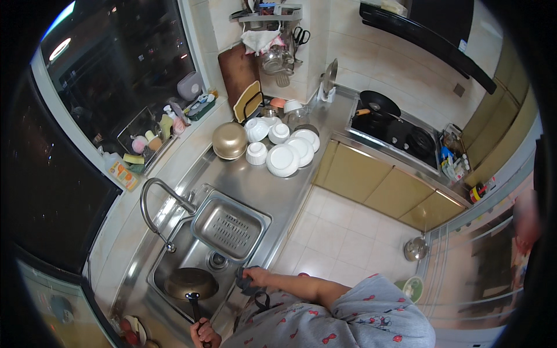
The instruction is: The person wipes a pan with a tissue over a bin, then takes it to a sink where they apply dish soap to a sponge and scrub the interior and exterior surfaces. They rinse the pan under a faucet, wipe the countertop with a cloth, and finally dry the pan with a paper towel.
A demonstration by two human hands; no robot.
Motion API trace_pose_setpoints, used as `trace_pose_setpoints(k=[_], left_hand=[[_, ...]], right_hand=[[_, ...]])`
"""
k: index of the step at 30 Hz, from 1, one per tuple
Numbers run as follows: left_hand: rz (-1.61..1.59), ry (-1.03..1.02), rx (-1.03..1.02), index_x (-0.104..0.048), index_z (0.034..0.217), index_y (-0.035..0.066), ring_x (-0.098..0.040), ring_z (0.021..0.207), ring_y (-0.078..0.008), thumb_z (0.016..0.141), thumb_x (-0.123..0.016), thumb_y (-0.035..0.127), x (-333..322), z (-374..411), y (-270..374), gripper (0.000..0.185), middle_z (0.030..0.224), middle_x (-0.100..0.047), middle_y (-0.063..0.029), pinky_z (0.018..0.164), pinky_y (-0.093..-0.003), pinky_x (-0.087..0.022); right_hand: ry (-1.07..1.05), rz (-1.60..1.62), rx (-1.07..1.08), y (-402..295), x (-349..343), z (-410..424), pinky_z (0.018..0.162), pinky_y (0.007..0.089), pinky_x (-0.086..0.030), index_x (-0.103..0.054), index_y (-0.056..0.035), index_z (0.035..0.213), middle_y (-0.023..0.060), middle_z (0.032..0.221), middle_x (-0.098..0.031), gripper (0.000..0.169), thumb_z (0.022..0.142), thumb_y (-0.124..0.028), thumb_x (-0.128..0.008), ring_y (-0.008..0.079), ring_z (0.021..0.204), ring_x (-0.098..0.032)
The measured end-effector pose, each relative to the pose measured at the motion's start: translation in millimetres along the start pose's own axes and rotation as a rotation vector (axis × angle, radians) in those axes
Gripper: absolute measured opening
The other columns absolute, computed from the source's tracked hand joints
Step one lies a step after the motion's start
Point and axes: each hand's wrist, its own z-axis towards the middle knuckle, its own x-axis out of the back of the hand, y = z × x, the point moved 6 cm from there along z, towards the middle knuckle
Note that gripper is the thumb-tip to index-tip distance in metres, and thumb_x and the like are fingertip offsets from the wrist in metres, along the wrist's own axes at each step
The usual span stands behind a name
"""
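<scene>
My left hand (206,334) grips the dark handle of a brown frying pan (191,283). The pan is over the left part of the steel sink (185,248); I cannot tell whether it rests on the bottom. In my right hand (257,277) is a bunched dark grey cloth (246,282), at the sink's front edge and apart from the pan. A steel drain basket (230,226) with slots sits across the right end of the sink, beside the round drain (217,260). The curved faucet (150,204) arches over from the back, with no water visible.
White bowls (256,153) and plates (283,160) lie upside down on the steel counter, near a gold pot (229,140). A wok (380,103) stands on the stove (391,130). Bottles and sponges (132,158) line the windowsill. A dish (135,330) holds red items at lower left.
</scene>
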Motion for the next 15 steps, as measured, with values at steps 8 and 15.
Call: trace_pose_setpoints(k=[8, 15], left_hand=[[-0.086, -0.216, 0.041, -0.053, 0.1, 0.004, -0.046, 0.047, -0.0092, 0.098, -0.043, 0.021, 18.4, 13.4, 20.1, 0.02, 0.065, -0.045, 0.0012, 0.047, -0.0261, -0.038], [-0.128, -0.251, 0.034, -0.055, 0.101, 0.002, -0.047, 0.046, -0.0101, 0.095, -0.045, 0.019, 29.4, 14.3, 29.5, 0.02, 0.065, -0.047, 0.0002, 0.046, -0.0269, -0.04]], right_hand=[[0.001, 0.092, -0.03, 26.1, -16.2, 9.6, 0.078, 0.0342, -0.049, -0.056, -0.008, 0.105, 0.0089, 0.089, -0.061, 0.044, 0.066, -0.002, -0.073, 0.0198, 0.084, -0.06], [-0.034, 0.126, -0.174, 0.6, -0.1, -4.0, 0.074, 0.0329, -0.05, -0.055, -0.0081, 0.104, 0.0074, 0.085, -0.064, 0.042, 0.069, -0.002, -0.078, 0.019, 0.078, -0.062]])
